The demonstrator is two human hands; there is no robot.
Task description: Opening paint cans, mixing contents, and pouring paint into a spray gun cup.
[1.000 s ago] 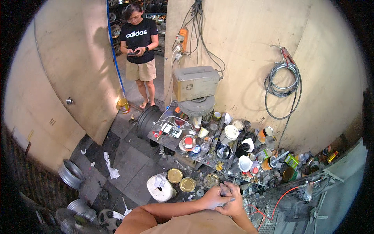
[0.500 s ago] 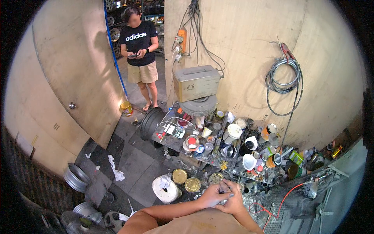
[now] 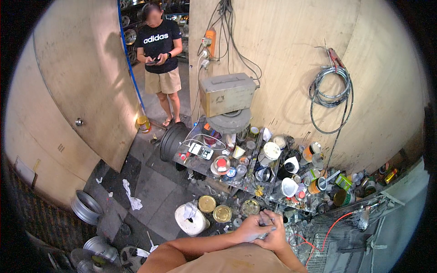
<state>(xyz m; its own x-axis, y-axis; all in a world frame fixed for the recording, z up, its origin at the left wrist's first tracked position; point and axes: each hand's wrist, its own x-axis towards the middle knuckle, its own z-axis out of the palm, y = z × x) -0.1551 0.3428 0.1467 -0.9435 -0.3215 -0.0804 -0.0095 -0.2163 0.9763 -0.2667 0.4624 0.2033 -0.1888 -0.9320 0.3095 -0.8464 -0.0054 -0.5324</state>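
Both close together at the near middle, the left hand [image 3: 250, 230] and the right hand [image 3: 275, 234] press against each other, fingers curled; I cannot tell whether anything is held between them. Grey smudges mark the skin.

Just beyond them, slightly left, stands the nearest thing, a speckled tin [image 3: 250, 207]. Its round top faces up, and its long axis cannot be made out from above; whether the speckled part is a lid or contents is unclear. Left of it, a middle tin [image 3: 222, 213] and a far tin [image 3: 207, 204] have gold tops, also facing up. Near these, further left, a white tub or roll [image 3: 185, 224] has a dark hole and loose white paper [image 3: 190, 209] on top.

Farther off is the desk [image 3: 200, 166], crowded with containers. A white bucket [image 3: 271, 150] has a pale, flat top; right of it, a dark cup [image 3: 289, 168] is black inside, and nearer, a white cup [image 3: 289, 187] is pale inside. A red-capped can [image 3: 221, 164] stands near a phone [image 3: 200, 150] on the left.
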